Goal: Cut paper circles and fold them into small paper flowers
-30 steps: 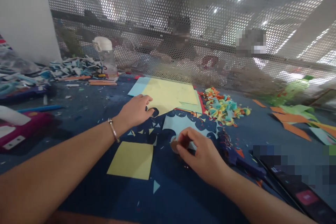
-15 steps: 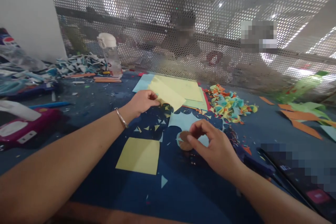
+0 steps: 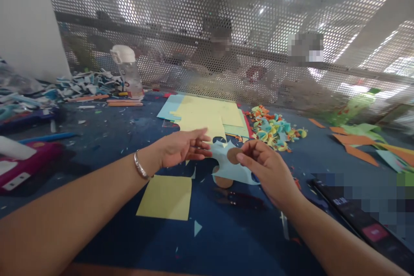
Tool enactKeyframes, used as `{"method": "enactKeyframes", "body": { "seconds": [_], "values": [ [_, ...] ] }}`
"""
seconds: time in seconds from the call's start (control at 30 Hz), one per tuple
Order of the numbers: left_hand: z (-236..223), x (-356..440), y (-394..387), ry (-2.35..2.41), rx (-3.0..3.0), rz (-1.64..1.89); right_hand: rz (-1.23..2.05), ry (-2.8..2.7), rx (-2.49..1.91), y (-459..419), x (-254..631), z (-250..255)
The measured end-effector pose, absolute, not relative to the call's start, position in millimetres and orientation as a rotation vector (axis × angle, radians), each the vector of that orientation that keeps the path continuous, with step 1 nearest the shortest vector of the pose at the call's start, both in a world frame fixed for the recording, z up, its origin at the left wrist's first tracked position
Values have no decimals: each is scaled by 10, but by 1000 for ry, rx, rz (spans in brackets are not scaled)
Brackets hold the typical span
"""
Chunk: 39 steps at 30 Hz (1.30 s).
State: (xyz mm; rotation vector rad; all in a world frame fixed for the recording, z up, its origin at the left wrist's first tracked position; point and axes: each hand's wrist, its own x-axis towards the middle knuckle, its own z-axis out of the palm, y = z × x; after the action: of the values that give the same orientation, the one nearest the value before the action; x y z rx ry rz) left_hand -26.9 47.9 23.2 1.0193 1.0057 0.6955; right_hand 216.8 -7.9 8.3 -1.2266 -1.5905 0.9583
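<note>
My right hand [image 3: 270, 168] pinches a round brown disc [image 3: 233, 155] between thumb and fingers, above a light-blue sheet [image 3: 237, 171] with scalloped cut edges. A second brown disc [image 3: 224, 182] lies partly under that sheet's lower left edge. With fingers stretched out, my left hand [image 3: 186, 147] hovers beside the sheet and holds nothing. Just beyond it lies a yellow sheet [image 3: 207, 124] with curved cut-outs. Nearer me is a yellow square of paper [image 3: 166, 198]. Dark-handled snips [image 3: 242, 200] rest below the discs.
Paper scraps [image 3: 274, 127] are heaped at the right, near orange strips [image 3: 359, 140] and a phone [image 3: 352, 220]. A clear bottle [image 3: 127, 71] stands at the back left. A magenta device [image 3: 30, 164] sits at left. Behind the table rises a perforated metal screen [image 3: 155, 39].
My left hand has let go of the yellow sheet, which now lies farther back, and has moved right with its fingers opened. My right hand has raised one disc away from the other.
</note>
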Motion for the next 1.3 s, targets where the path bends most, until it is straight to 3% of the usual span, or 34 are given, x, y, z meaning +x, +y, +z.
{"method": "enactKeyframes", "body": {
  "seconds": [0.33, 0.47, 0.73, 0.93, 1.3],
  "values": [
    [139, -565, 837, 1665, 1866, 879, 851, -1797, -1334, -53, 2207, 108],
    [188, -783, 1096, 1823, 2088, 763, 772, -1878, -1359, -68, 2186, 129],
    [321, -451, 1709, 1634, 2410, 295, 630, -1951, -1361, -111, 2155, 150],
    [344, -285, 1984, 1641, 2371, 131, 588, -1972, -1332, -134, 2127, 167],
    [675, -565, 1829, 1496, 2142, 488, 656, -1897, -1329, -140, 2183, 151]
  ]
}}
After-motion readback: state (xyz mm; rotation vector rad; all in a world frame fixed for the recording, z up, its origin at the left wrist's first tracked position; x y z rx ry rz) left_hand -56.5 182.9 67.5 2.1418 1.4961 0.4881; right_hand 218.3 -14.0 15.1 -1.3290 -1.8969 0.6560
